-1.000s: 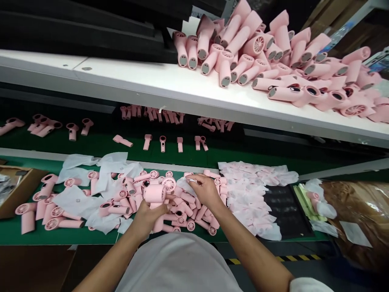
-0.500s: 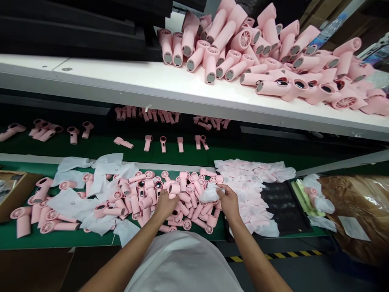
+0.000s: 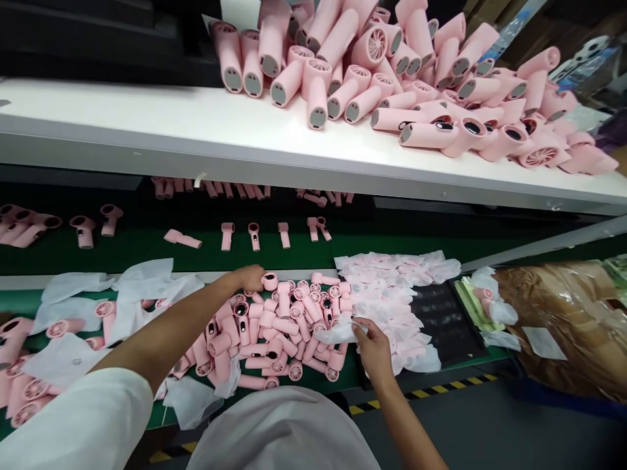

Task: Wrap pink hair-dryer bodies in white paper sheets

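Observation:
My left hand (image 3: 251,279) is stretched to the far edge of the green bench, its fingers closed at a pink handheld fan (image 3: 270,281), of which only the round head shows. My right hand (image 3: 373,343) pinches the edge of a thin white pouch (image 3: 337,331) over the right side of the heap. Between and below my hands lies a loose heap of pink handheld fans (image 3: 284,326), some showing slotted grilles and others dark oval displays. To the right of my right hand are rows of fans in white pouches (image 3: 392,313) on a black tray.
Overhead, a white shelf (image 3: 171,124) carries a big pile of fans. More fans stand on the green strip (image 3: 264,258) beneath it. Loose white pouches (image 3: 68,359) cover fans at the left. A brown plastic-wrapped bundle (image 3: 553,320) sits at the right, beside a yellow-green stack (image 3: 470,307).
My left hand has moved from the middle of the heap to the bench's far edge with a fan. My right hand keeps the pouch, slightly lower. The view has shifted.

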Demonstrator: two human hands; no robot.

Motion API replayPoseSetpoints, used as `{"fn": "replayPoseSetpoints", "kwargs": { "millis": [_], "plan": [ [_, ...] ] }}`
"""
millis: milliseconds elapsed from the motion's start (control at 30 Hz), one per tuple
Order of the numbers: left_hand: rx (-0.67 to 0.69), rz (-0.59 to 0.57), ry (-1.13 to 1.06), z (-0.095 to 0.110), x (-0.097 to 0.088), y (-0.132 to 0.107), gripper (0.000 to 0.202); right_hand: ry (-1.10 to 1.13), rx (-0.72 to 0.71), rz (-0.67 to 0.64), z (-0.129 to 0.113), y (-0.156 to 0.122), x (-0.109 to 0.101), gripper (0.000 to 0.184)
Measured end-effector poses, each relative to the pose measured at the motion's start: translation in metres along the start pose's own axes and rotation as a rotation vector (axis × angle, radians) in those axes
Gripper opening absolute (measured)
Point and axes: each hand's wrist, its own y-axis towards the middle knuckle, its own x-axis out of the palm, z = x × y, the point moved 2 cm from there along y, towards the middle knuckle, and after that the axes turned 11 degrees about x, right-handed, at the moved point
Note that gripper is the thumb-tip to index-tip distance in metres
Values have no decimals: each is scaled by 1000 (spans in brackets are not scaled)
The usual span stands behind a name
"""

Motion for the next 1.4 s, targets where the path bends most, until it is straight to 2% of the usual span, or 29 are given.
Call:
{"fn": "replayPoseSetpoints", "kwargs": {
  "millis": [100, 167, 267, 333, 433, 567, 633, 700, 767, 800, 900, 967, 1067, 1167, 1233, 1300, 1333, 1400],
  "plan": [
    [-14, -69, -44, 2, 8, 8, 26, 33, 25, 60, 10, -1, -11, 40],
    [-19, -45, -91, 1, 3, 6, 23, 72, 38, 65, 10, -3, -12, 41],
    [-30, 99, -164, 4, -12, -8, 18, 142, 45, -10, -7, -7, -5, 40],
    [-67, 239, -213, 17, -20, -28, 20, 193, 30, -82, -27, -12, 2, 37],
    [-96, 369, -370, 63, -21, -71, 36, 221, -18, -189, -58, -20, 14, 36],
    [45, 402, -952, 152, -11, -129, 46, 108, -114, -303, -94, -27, 30, 36],
    [139, 377, -1096, 185, -9, -144, 45, -35, -200, -332, -110, -29, 38, 36],
    [185, 360, -1137, 201, -11, -149, 42, -150, -276, -388, -124, -29, 45, 39],
    [169, 397, -1135, 201, -12, -147, 41, -181, -322, -446, -133, -30, 50, 41],
    [142, 437, -1130, 198, -13, -145, 42, -158, -333, -433, -136, -30, 51, 41],
    [-1, 603, -1035, 183, -9, -138, 43, 12, -333, -251, -136, -41, 50, 29],
    [-45, 686, -883, 180, -4, -135, 34, 75, -318, -240, -130, -57, 57, 24],
    [115, 773, -652, 190, 3, -133, 27, 77, -249, -373, -118, -81, 79, 32],
    [273, 766, -583, 204, 7, -137, 43, 167, -170, -430, -107, -88, 98, 37],
    [293, 697, -665, 207, 9, -142, 48, 270, -145, -481, -102, -83, 101, 35],
    [235, 657, -835, 201, 9, -147, 49, 398, -106, -499, -98, -75, 95, 35],
    [175, 676, -940, 196, 8, -150, 49, 467, -77, -484, -97, -70, 89, 35],
    [44, 789, -1124, 183, 6, -154, 45, 590, -3, -470, -96, -65, 77, 32]
  ]
}}
